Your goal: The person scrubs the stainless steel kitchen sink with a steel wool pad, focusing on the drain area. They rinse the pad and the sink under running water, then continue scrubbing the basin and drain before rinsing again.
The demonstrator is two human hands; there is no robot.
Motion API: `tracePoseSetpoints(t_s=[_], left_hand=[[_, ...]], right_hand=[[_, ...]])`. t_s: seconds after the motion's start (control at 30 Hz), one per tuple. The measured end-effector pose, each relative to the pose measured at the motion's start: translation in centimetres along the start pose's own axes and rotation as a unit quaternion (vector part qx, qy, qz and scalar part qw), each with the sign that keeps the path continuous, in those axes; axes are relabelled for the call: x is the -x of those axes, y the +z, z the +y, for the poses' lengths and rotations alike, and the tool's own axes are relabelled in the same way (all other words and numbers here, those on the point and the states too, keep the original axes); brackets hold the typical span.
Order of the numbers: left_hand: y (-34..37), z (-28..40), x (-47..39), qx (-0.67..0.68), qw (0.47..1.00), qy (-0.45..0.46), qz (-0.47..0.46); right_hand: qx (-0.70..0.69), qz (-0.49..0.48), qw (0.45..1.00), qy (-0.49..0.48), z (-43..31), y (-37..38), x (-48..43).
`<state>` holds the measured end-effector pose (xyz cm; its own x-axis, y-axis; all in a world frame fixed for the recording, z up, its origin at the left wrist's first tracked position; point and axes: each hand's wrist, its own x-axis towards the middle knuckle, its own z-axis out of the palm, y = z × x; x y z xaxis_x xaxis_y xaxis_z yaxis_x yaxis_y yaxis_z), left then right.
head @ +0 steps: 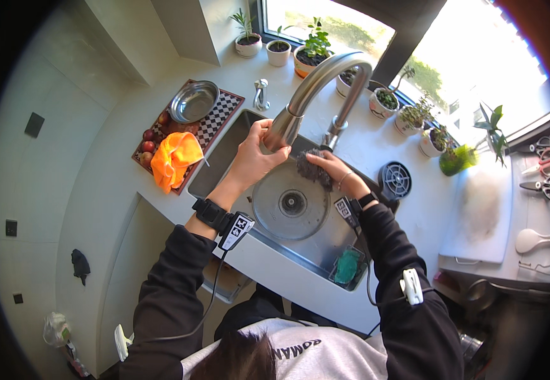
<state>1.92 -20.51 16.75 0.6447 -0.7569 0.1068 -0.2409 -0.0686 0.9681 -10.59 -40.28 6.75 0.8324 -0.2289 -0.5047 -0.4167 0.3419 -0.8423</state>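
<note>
My left hand (pixel 256 154) grips the spray head of a brushed-metal kitchen faucet (pixel 283 127) over a stainless steel sink (pixel 275 237). My right hand (pixel 337 172) holds a dark grey scouring pad (pixel 314 170) just right of the spray head. Below both hands, a round clear lid or dish (pixel 267 216), whose exact kind I cannot tell, lies in the sink around the drain (pixel 293 203). A green scrubbing pad (pixel 346 266) rests in a wire holder in the sink's near right corner.
To the left, a checkered mat (pixel 222 110) bears a metal bowl (pixel 194 101), red fruit (pixel 146 146) and an orange cloth (pixel 175 159). Potted plants (pixel 310 57) line the windowsill. A black round strainer (pixel 395 180) sits right of the sink, with a white cutting board (pixel 481 213) and scissors (pixel 543 186) beyond.
</note>
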Motion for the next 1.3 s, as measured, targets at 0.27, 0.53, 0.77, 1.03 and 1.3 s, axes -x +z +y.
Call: tracePoseSetpoints(t_s=[0.27,0.53,0.77,1.03,1.3], left_hand=[[-7.9,-5.5,-3.9,-0.044,0.977,-0.119,-0.173],[-9.6,-11.5,-18.2,-0.178,0.970,0.115,-0.116],[-7.8,-13.7,-23.7,-0.287,0.939,0.060,-0.179],[-7.2,-16.2,-24.0,-0.226,0.954,0.110,-0.166],[-6.6,-17.3,-23.2,-0.320,0.937,0.109,-0.090]], right_hand=[[-0.203,-0.085,0.975,-0.011,0.4,3.9,-5.5],[-0.182,-0.046,0.981,-0.045,-0.2,4.8,-12.2],[-0.327,-0.145,0.933,-0.032,0.2,6.0,-18.8],[-0.374,-0.160,0.913,-0.033,-1.8,7.6,-18.5],[-0.384,-0.193,0.902,-0.045,-1.4,7.2,-17.2]])
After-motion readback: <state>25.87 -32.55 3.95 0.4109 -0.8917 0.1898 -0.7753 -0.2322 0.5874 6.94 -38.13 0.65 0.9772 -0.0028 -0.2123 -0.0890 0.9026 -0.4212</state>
